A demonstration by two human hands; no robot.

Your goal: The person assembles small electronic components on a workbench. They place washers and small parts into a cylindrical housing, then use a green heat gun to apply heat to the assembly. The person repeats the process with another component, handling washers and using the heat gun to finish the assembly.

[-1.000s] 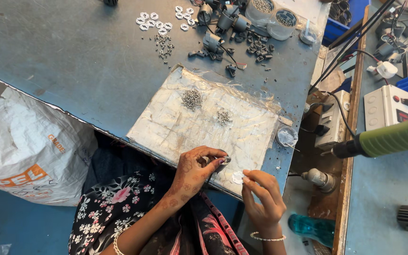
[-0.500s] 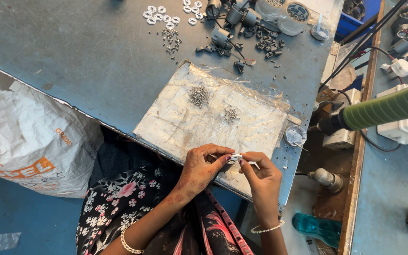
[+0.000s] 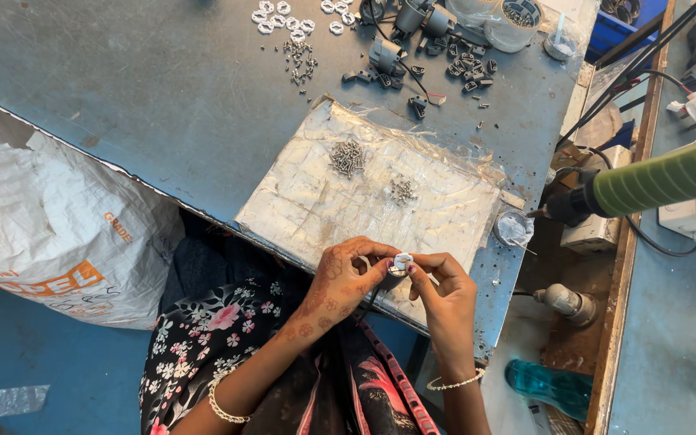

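Note:
My left hand (image 3: 344, 278) and my right hand (image 3: 443, 292) meet over the near edge of a foil-covered board (image 3: 308, 201). Together they pinch a small white round part (image 3: 402, 261) between their fingertips. A thin dark wire or pin hangs down from under the left hand's fingers. On the board lie two small heaps of metal screws (image 3: 348, 157), the second heap of screws (image 3: 401, 190) to the right of the first.
Grey metal table (image 3: 122, 97) carries white ring parts (image 3: 283, 16), loose screws (image 3: 300, 60), dark plastic parts (image 3: 445, 56) and a clear cup (image 3: 513, 20). A white sack (image 3: 50, 234) sits left. A green-handled tool (image 3: 654, 181) hangs right; small dish (image 3: 513, 228) at the board's corner.
My right hand rose from my lap to meet the left at the board's edge. Both now hold the white part together. The view shifted slightly.

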